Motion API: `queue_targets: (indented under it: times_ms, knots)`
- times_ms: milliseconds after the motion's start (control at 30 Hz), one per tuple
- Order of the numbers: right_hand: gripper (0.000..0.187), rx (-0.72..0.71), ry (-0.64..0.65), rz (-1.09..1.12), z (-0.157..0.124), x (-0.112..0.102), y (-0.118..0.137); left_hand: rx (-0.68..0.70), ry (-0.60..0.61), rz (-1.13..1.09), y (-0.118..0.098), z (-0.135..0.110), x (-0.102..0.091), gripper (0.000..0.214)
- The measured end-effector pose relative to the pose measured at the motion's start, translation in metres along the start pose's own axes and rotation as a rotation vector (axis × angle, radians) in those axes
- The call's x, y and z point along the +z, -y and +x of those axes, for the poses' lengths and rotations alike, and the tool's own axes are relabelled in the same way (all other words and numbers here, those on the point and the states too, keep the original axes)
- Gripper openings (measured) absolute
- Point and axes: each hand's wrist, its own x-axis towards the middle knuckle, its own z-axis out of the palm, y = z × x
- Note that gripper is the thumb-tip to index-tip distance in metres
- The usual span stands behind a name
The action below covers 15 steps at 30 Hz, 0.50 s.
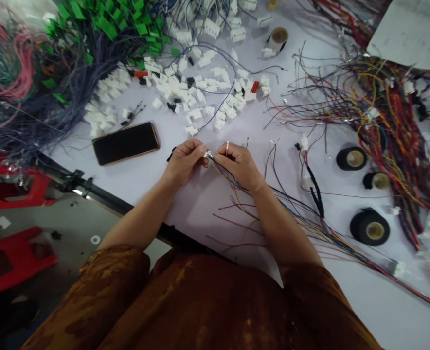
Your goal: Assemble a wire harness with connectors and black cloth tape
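My left hand (186, 161) pinches a small white plastic connector (207, 154) between thumb and fingertips. My right hand (239, 166) sits right beside it, its fingertips closed on a thin wire with a bared metal end (227, 148). A bundle of coloured wires (291, 214) runs from between my hands down to the right, passing under my right forearm. That bundle ends in a small white connector (399, 268). Part of the wires near the connector is hidden by my fingers.
A black smartphone (126, 143) lies left of my hands, with loose white connectors (200, 92) above them. Several black tape rolls (369, 226) and tangled wires (390, 121) lie to the right. Green-tagged wire bundles (105, 29) sit top left. Red stools (14, 262) stand on the floor beyond the table edge (101, 197).
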Motion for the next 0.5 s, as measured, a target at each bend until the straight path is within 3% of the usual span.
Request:
queue_targets:
  times_ms: [167, 500]
  knots:
    - [0.022, -0.095, -0.057, -0.090, -0.0012, 0.0050, -0.0029, 0.215, -0.013, 0.217, 0.0043, -0.0035, -0.0044, 0.012]
    - [0.019, -0.158, -0.098, -0.161, -0.0048, 0.0079, -0.0045, 0.233, -0.009, 0.340, -0.0003, -0.0066, 0.0016, 0.009]
